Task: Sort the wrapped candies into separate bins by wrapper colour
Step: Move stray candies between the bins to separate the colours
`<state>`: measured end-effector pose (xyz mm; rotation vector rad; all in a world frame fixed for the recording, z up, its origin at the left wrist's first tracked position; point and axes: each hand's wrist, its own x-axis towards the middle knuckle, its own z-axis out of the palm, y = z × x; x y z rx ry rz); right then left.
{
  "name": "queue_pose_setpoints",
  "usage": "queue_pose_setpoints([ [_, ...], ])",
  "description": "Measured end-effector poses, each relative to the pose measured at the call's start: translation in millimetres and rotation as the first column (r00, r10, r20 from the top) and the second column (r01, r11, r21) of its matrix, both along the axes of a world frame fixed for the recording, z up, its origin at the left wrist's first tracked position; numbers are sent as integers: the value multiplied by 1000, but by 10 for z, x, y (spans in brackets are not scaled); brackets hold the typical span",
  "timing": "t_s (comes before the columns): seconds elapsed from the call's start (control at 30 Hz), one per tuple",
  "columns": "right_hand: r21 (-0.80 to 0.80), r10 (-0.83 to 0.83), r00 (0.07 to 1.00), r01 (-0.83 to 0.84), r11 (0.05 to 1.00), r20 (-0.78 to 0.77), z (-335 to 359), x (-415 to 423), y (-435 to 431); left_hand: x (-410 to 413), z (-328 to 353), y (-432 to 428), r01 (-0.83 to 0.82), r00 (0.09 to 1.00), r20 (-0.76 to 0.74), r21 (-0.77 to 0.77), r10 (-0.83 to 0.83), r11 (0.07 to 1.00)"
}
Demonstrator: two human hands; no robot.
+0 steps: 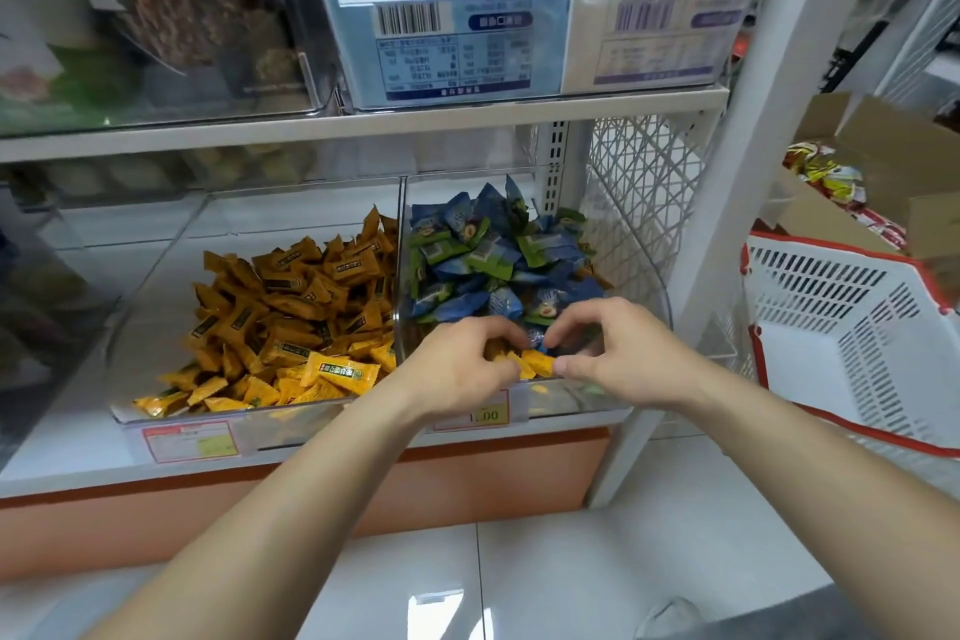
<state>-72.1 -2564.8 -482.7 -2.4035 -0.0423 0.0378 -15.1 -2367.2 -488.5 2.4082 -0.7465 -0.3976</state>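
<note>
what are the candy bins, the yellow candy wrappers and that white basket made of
Candy bins: clear rigid plastic, likely acrylic; the shelf and sweets show through the walls.
Yellow candies: wrappers look like glossy printed plastic film, with crimped zigzag ends.
White basket: moulded, matte-looking plastic with slotted walls and a red rim.

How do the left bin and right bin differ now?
Left bin holds only yellow candies; right bin holds blue and green candies, with stray yellow candies at its front. The left hand and right hand are in the right bin, none in the left. Both are clear.
</note>
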Motion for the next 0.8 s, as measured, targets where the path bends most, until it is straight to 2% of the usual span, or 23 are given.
queue_pose_setpoints([
  [0.1, 31, 20, 1000, -19, 999, -15, -8, -25, -16, -21, -7, 16, -5, 999, 50, -41, 8, 999],
  [0.23, -6, 37, 999, -37, 999, -3, -2, -58, -36, -50, -4, 24, -2, 994, 112, -37, 7, 999],
  [0.4, -68, 10, 1000, -9, 998, 28, 77, -43, -61, -2, 69, -25, -45, 998, 44, 14, 44, 999],
  [0.5, -102, -35, 996, 44, 994, 86, 176, -7, -89, 18, 85, -54, -39, 998, 58, 58, 35, 998],
  [0.57, -32, -87, 988, 92, 995, 127, 212, -15, -95, -13, 75, -81, -24, 995, 98, 108, 13, 994],
  [0.63, 64, -159, 973, 150, 987, 167, 219, -43, -75, -56, 62, -95, -24, 985, 172, 96, 8, 995],
  [0.7, 204, -229, 954, 189, 961, 192, 234, -58, -21, -91, 79, -86, -50, 971, 235, 0, 49, 999],
  [0.8, 458, -310, 935, 203, 866, 171, 314, -71, 99, -98, 168, -38, -118, 943, 288, -184, 168, 976],
])
